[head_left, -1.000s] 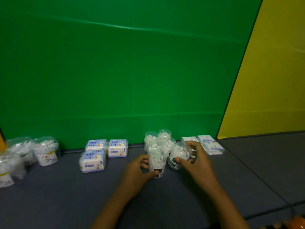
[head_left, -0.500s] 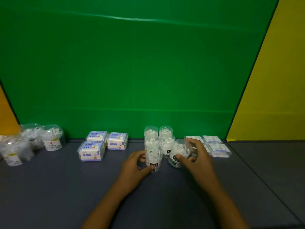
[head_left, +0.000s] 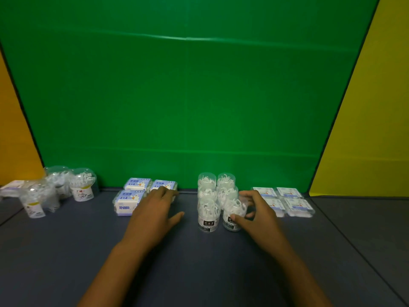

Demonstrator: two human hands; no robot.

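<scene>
The left hand is being held flat and empty, fingers spread over the blue boxes. The front floss jar, standing on the grey mat at the jar cluster's right corner, is being gripped between the thumb and curled fingers of the right hand.

Dim, even overhead light; soft shadows under forearms on the dark mat. Wide-angle bowing at backdrop edges. Left-side clear tubs soft, slightly blurred. No strong glare.
</scene>
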